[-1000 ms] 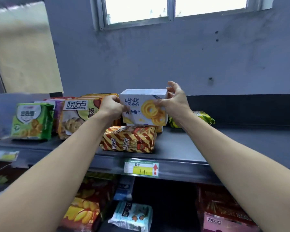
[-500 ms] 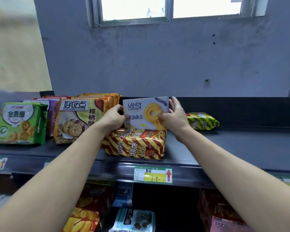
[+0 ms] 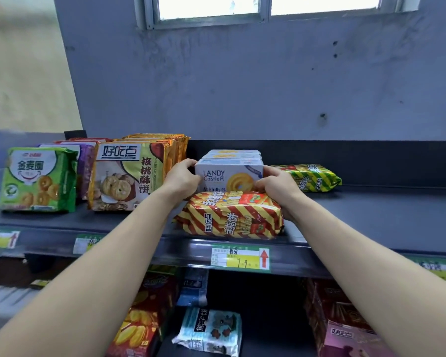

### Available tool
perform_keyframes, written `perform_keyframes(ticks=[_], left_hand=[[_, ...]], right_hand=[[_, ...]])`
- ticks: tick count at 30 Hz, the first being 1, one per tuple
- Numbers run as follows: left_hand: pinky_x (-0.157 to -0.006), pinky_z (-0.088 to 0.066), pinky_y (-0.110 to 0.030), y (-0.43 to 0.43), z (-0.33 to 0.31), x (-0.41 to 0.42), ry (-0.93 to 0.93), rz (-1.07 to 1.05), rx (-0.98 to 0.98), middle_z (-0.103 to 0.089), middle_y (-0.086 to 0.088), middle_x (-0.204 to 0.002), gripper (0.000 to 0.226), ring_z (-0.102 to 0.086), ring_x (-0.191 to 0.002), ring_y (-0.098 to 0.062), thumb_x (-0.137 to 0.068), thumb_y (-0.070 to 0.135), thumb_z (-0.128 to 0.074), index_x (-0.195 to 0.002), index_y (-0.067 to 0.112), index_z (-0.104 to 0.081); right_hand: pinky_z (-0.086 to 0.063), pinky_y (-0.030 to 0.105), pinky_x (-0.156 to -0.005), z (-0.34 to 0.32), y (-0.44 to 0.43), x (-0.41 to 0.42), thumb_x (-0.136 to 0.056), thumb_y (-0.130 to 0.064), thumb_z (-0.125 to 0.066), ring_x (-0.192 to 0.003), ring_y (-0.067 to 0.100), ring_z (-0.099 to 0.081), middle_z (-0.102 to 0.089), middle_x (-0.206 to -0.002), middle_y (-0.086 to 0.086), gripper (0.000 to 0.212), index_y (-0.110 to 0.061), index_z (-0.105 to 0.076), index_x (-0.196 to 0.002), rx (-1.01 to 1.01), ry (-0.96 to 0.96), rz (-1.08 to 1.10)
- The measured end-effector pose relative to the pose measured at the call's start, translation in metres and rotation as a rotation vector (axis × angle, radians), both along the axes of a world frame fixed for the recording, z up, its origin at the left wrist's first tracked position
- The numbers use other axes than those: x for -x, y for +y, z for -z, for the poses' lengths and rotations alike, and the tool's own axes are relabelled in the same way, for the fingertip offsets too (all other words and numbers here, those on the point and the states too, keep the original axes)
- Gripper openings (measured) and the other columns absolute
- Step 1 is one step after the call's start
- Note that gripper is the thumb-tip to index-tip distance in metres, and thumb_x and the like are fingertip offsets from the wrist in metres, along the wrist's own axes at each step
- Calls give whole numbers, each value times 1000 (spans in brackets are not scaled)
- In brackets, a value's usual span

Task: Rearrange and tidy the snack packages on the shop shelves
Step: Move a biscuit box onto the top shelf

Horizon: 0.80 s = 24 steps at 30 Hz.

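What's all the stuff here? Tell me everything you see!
front cookie box: one, white, middle of top shelf, held.
other cookie boxes: two showing, white, behind it.
red striped packet: one, red and yellow, lying before the box.
green striped packet: one, green and yellow, lying right of the boxes.
walnut biscuit packets: a row, orange-brown, standing left of the boxes.
purple packets: count unclear, purple, further left.
green packet: one, green, far left.
price tags: several, green and yellow, shelf edge.
lower packets: several, blue, red, pink, underneath.
left hand: one, grips box's left corner.
right hand: one, grips box's right side.
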State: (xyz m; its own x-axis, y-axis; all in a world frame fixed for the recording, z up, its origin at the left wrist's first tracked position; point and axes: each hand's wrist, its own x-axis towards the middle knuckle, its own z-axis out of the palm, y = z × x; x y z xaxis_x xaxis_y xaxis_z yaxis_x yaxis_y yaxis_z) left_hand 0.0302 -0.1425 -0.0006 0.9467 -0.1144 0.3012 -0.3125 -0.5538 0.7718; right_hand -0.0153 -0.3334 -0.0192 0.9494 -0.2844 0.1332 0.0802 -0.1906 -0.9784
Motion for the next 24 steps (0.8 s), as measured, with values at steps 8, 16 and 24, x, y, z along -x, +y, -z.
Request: perform_keyframes(ticks=[8, 16, 24], left_hand=[[-79, -55, -30, -4, 2, 12, 101, -7, 118, -58, -10, -127, 39, -59, -111, -24, -96, 14, -50, -135, 12, -46], [-80, -46, -31, -5, 2, 29, 32, -150, 86, -57, -11, -120, 32, -54, -104, -21, -94, 14, -52, -125, 5, -53], [-86, -55, -41, -32, -14, 72, -212, -245, 104, -60, -7, -108, 18, -52, -96, -19, -93, 12, -49, -108, 10, -58]], right_hand=[[-57, 42, -82, 2, -2, 2, -88, -2, -54, -97, 31, -66, -63, -116, 15, 45, -7, -50, -133, -97, 3, 30], [-50, 24, -66, 7, -13, 12, -92, -13, -55, -103, 21, -60, -56, -128, 12, 47, -6, -44, -137, -96, -53, 149], [-37, 25, -83, 2, -23, 41, -92, -12, -53, -109, 17, -50, -56, -127, 8, 40, -6, -52, -131, 16, -150, 161]])
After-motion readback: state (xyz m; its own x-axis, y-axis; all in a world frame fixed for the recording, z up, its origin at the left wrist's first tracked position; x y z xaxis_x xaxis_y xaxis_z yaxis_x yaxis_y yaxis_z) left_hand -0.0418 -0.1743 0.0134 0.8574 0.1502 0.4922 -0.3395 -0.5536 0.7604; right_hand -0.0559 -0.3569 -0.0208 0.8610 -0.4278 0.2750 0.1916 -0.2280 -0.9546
